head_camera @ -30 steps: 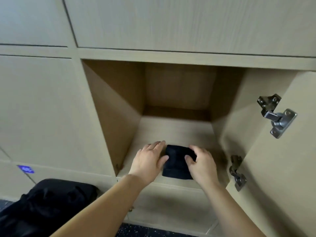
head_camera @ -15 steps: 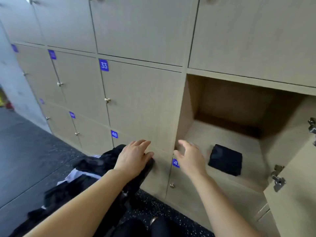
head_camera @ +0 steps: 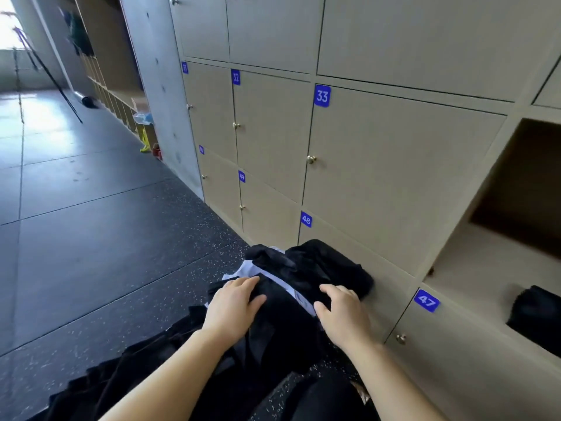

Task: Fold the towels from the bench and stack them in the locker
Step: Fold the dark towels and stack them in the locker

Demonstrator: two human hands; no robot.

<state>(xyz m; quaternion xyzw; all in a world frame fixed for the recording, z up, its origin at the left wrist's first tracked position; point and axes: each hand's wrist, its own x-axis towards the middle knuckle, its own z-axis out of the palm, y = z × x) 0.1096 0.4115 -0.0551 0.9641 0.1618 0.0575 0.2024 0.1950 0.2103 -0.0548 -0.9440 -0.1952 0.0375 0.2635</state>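
On the near towel pile [head_camera: 318, 268], the left hand [head_camera: 233, 303] and right hand [head_camera: 344, 316] rest loose-fingered on the cloth, gripping nothing

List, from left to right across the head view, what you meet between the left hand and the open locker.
left hand → right hand → plate 47 → folded towel

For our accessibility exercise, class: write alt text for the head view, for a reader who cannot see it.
A person's left hand and right hand rest on a pile of dark towels before a wall of numbered lockers. At the right, one folded towel lies in the open locker.
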